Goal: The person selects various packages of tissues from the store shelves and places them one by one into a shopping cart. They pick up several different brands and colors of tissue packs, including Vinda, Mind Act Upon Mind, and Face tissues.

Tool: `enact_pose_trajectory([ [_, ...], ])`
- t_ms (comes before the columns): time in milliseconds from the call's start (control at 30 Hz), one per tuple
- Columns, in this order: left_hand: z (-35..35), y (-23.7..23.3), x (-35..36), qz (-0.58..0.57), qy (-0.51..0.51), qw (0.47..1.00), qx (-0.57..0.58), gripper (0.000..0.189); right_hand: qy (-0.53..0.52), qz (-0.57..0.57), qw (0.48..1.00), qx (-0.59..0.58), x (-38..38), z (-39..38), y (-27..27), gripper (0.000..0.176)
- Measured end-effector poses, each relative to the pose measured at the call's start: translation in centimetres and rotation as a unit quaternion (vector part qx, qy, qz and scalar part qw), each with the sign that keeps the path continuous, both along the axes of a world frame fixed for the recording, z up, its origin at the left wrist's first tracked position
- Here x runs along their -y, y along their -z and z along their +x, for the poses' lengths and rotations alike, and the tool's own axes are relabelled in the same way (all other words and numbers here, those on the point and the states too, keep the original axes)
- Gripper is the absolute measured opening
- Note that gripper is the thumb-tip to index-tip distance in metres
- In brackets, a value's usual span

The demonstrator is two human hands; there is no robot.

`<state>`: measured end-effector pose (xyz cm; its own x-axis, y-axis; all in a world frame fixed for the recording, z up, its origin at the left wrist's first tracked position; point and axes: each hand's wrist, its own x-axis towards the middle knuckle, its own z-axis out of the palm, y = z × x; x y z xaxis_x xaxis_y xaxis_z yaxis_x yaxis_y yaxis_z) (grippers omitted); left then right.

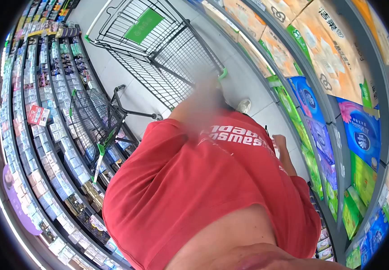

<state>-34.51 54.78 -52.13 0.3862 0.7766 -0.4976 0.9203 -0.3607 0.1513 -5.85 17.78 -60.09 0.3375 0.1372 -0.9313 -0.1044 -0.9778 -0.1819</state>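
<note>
My left hand (203,101) is raised in front of my chest, at the upper middle of the view. It is smeared by a blur, so its fingers and anything in them cannot be made out. My right hand (279,141) is lower, at the right side of my red shirt (194,189). Its fingers are curled and partly hidden; a small dark edge and a pale patch show beside them, too small to name. Just beyond my left hand stands a large wire shopping cart (176,67) with a green panel (144,26).
A smaller wire cart (90,112) on wheels stands by the left shelves (54,135), which are filled with small packages. A red-and-white tag (38,115) hangs there. Tissue packs (327,49) fill the shelves on the right. One shoe (244,105) shows on the tiled floor (259,87).
</note>
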Motion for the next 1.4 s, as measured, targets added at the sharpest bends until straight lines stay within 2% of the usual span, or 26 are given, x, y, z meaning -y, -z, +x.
enact_pose_trajectory([
  [67, 0.7, -0.9, 0.4, 0.042, -0.014, 0.999, -0.021, 0.044, 0.010, 0.029, 0.999, 0.010, -0.4, 1.1, -0.9, 0.023],
  [133, 0.9, -3.2, 0.2, -0.104, 0.002, 0.994, 0.035, 0.045, 0.019, 0.068, 0.997, 0.019, -0.9, 1.9, -1.9, 0.022],
  [233, 0.8, 3.7, -0.9, -0.074, -0.013, 0.997, 0.028, 0.045, 0.088, 0.138, 0.986, 0.043, -3.2, 2.3, -3.2, 0.021],
  [333, 1.2, 0.5, 0.7, 0.002, 0.038, 0.998, 0.058, 0.044, 0.061, 0.174, 0.982, 0.050, -5.8, 2.6, -1.9, 0.021],
  [400, 1.7, 0.0, -0.4, -0.081, 0.100, 0.991, -0.033, 0.043, 0.059, 0.212, 0.972, 0.080, -7.5, 2.2, -2.2, 0.019],
  [500, 1.8, -0.7, -0.2, -0.071, 0.108, 0.991, 0.013, 0.041, 0.042, 0.255, 0.962, 0.083, -9.1, 1.5, -2.7, 0.027],
  [567, 1.6, -1.3, -0.6, -0.058, 0.150, 0.987, -0.027, 0.030, 0.038, 0.266, 0.958, 0.098, -9.5, 1.3, -2.8, 0.027],
  [633, 1.9, -2.4, -0.9, -0.061, 0.167, 0.983, -0.048, 0.033, 0.028, 0.281, 0.953, 0.111, -10.3, 1.1, -2.8, 0.028],
  [700, 3.1, -4.3, -1.4, -0.069, 0.183, 0.978, -0.070, 0.037, 0.030, 0.324, 0.931, 0.162, -10.3, 1.5, -4.2, 0.030],
  [733, 3.8, -5.4, -1.7, -0.066, 0.234, 0.965, -0.096, 0.033, 0.031, 0.346, 0.921, 0.175, -10.5, 2.2, -5.0, 0.027],
  [767, 4.4, -6.2, -2.1, -0.062, 0.282, 0.950, -0.122, 0.030, 0.051, 0.384, 0.899, 0.207, -10.9, 2.8, -7.7, 0.023],
  [800, 5.3, -6.3, -3.2, -0.047, 0.281, 0.949, -0.132, 0.025, 0.069, 0.421, 0.872, 0.239, -11.5, 3.7, -11.2, 0.021],
  [867, 8.1, -9.3, -5.9, 0.005, 0.255, 0.965, 0.063, 0.026, 0.086, 0.470, 0.806, 0.350, -12.4, 6.0, -17.8, 0.019],
  [900, 11.1, -14.0, -6.3, 0.063, 0.240, 0.962, 0.113, 0.027, 0.164, 0.479, 0.776, 0.377, -13.0, 6.6, -22.2, 0.023],
  [933, 13.0, -14.8, -8.2, 0.131, 0.222, 0.941, 0.218, 0.026, 0.166, 0.533, 0.719, 0.414, -13.3, 8.5, -24.6, 0.027],
  [967, 16.2, -19.6, -8.0, 0.175, 0.207, 0.866, 0.420, 0.028, 0.179, 0.542, 0.676, 0.467, -14.0, 9.5, -27.9, 0.032],
  [1000, 18.8, -22.5, -8.5, 0.165, 0.178, 0.839, 0.487, 0.028, 0.191, 0.547, 0.628, 0.519, -14.8, 10.1, -30.9, 0.037],
  [1067, 22.8, -27.7, -8.0, 0.157, 0.146, 0.760, 0.613, 0.033, 0.162, 0.522, 0.580, 0.604, -16.1, 12.0, -34.3, 0.047],
  [1100, 24.3, -29.2, -7.4, 0.158, 0.148, 0.758, 0.615, 0.033, 0.162, 0.522, 0.577, 0.607, -16.7, 12.3, -35.7, 0.047],
  [1167, 26.4, -30.9, -6.6, 0.116, 0.143, 0.710, 0.680, 0.043, 0.158, 0.545, 0.603, 0.561, -17.6, 12.5, -37.7, 0.050],
  [1200, 27.0, -30.6, -6.9, 0.116, 0.145, 0.708, 0.681, 0.043, 0.127, 0.528, 0.655, 0.525, -17.5, 12.7, -38.3, 0.056],
  [1267, 27.8, -29.9, -7.7, 0.061, 0.079, 0.730, 0.676, 0.050, 0.089, 0.505, 0.649, 0.562, -18.0, 13.5, -37.7, 0.056],
  [1300, 28.0, -29.8, -8.1, 0.060, 0.083, 0.731, 0.675, 0.050, 0.050, 0.479, 0.644, 0.595, -18.2, 13.7, -37.4, 0.056],
  [1333, 28.0, -29.8, -8.4, 0.110, 0.115, 0.762, 0.628, 0.048, 0.054, 0.477, 0.644, 0.595, -18.2, 13.7, -37.4, 0.056],
  [1367, 28.1, -29.9, -8.5, 0.160, 0.146, 0.787, 0.578, 0.047, 0.079, 0.479, 0.677, 0.553, -18.3, 13.7, -37.7, 0.056],
  [1400, 28.3, -29.9, -8.4, 0.159, 0.149, 0.786, 0.579, 0.047, 0.104, 0.479, 0.707, 0.510, -18.3, 13.6, -37.9, 0.056],
])
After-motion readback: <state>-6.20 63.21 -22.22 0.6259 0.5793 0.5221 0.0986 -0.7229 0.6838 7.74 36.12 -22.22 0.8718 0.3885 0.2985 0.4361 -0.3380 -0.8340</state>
